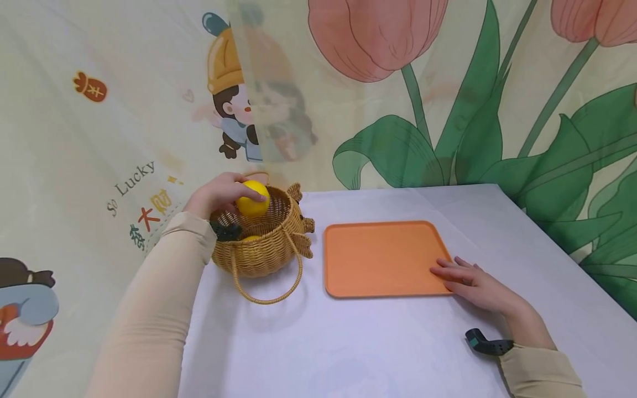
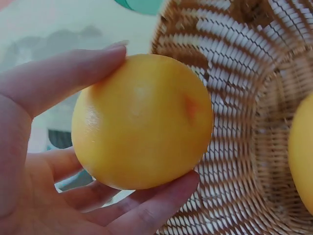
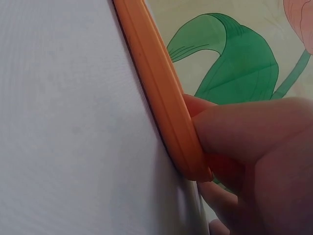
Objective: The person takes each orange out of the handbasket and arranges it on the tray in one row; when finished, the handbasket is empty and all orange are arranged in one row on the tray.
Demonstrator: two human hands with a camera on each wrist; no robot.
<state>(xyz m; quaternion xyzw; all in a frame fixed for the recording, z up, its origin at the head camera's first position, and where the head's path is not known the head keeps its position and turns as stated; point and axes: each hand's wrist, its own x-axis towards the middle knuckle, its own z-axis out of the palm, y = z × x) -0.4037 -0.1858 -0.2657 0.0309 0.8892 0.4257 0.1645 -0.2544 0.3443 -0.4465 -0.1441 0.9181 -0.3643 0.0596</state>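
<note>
On the printed backdrop [image 1: 74,138], "So Lucky" was read beside red Chinese characters. A yellow fruit [image 1: 252,198] was held between thumb and curled fingers of the left hand [image 1: 219,193], just above the wicker basket [image 1: 259,243], where a second yellow fruit [image 1: 251,238] was seen. The orange tray [image 1: 380,257] was touched at its near right corner by the flat, spread right hand [image 1: 475,284] on the white table [image 1: 348,342].

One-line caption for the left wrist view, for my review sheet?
Left hand grips a yellow fruit over the wicker basket, where a second yellow fruit lies.
</note>
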